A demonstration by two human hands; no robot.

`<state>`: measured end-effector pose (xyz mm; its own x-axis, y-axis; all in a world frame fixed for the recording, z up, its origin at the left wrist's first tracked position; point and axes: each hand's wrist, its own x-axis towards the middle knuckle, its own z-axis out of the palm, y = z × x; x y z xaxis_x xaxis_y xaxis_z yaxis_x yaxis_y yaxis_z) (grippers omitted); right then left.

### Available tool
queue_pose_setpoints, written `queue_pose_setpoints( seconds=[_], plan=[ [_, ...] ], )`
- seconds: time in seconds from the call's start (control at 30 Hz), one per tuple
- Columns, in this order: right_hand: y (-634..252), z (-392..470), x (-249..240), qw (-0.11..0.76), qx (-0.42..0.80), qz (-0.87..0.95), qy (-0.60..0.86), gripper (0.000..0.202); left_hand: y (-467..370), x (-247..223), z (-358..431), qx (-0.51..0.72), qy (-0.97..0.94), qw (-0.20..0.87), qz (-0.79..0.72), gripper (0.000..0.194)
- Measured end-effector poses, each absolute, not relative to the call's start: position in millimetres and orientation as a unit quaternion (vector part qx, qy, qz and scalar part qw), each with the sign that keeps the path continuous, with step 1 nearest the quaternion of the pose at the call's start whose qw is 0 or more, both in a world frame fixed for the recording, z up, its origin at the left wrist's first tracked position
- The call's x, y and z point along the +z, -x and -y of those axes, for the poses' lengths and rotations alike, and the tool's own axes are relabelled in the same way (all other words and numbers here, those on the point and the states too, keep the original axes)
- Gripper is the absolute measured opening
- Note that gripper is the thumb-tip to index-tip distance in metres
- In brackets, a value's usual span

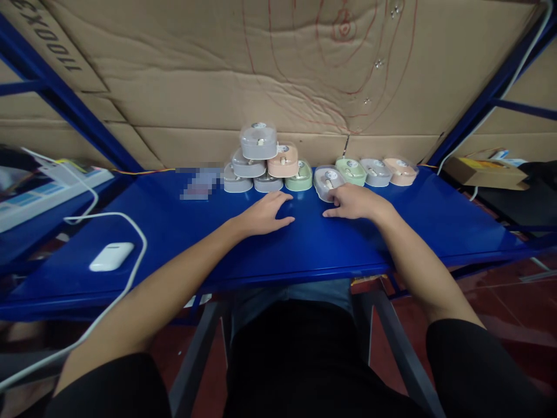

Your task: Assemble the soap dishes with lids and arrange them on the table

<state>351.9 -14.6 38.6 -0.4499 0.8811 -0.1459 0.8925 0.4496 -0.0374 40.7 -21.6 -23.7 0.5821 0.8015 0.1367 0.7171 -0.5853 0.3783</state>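
Note:
On the blue shelf, small clear-lidded boxes form a pyramid: a grey box point(258, 141) on top, a grey box point(248, 164) and an orange box point(283, 159) below it, and a bottom row ending in a green box point(299, 176). My left hand point(264, 213) rests just in front of the pyramid, thumb and fingers apart, holding nothing. My right hand point(359, 202) has its fingertips at the right front edge of a slightly turned grey box point(326, 179). Its thumb is spread away from the box. Whether the fingertips press on it is unclear.
Right of the turned box stand a green box point(350, 172), another grey box point(376, 172) and an orange box point(399, 171). A white earbud case point(112, 256) and a white cable point(141, 238) lie left. Cardboard point(195, 87) backs the shelf point(304, 255). A power strip point(52, 197) sits far left.

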Motion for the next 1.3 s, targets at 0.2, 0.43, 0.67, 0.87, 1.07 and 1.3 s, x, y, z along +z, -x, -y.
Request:
queue_pose_setpoints(
  seconds=[0.2, 0.43, 0.67, 0.87, 1.07, 1.3],
  plan=[
    [-350, -6, 17, 0.014, -0.007, -0.859, -0.511, 0.051, -42, -20, 24, 0.139, -0.876, 0.145, -0.439, 0.074],
    [-331, -9, 6, -0.057, 0.044, -0.845, -0.530, 0.046, -43, -20, 24, 0.137, -0.879, 0.138, -0.435, 0.072],
    [-296, -21, -22, -0.219, 0.103, -0.852, -0.464, 0.068, -43, -26, 19, 0.146, -0.885, 0.122, -0.424, 0.069],
    [-236, -41, 23, -0.295, 0.072, -0.814, -0.495, 0.082, -42, -30, 16, 0.151, -0.892, 0.120, -0.408, 0.061],
    [-131, -75, 65, -0.330, 0.062, -0.775, -0.535, 0.103, -41, -26, 17, 0.181, -0.903, 0.139, -0.365, 0.056],
    [-96, -112, 52, -0.362, 0.011, -0.757, -0.544, 0.076, -40, -25, 18, 0.193, -0.908, 0.144, -0.342, 0.066]
  ],
)
